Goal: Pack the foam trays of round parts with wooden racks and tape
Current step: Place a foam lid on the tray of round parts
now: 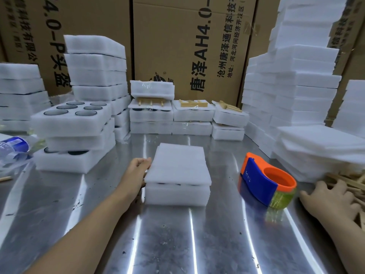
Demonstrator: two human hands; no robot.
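A white foam tray (177,192) sits mid-table with a foam lid sheet (178,165) laid over it; dark round parts peek from the gap between them. My left hand (138,167) rests against the lid's left edge, fingers loosely bent. My right hand (327,196) lies spread on a pile of wooden racks (347,180) at the right edge. An orange and blue tape dispenser (264,180) with a clear tape roll stands between tray and right hand. Open trays of round parts (73,115) are stacked at the left.
Packed, taped trays with wooden racks on top (193,109) line the back. Tall piles of foam sheets (292,86) rise at the right, more foam stacks (96,66) at the left. A plastic water bottle (11,147) lies far left. Cardboard boxes (187,46) wall the back.
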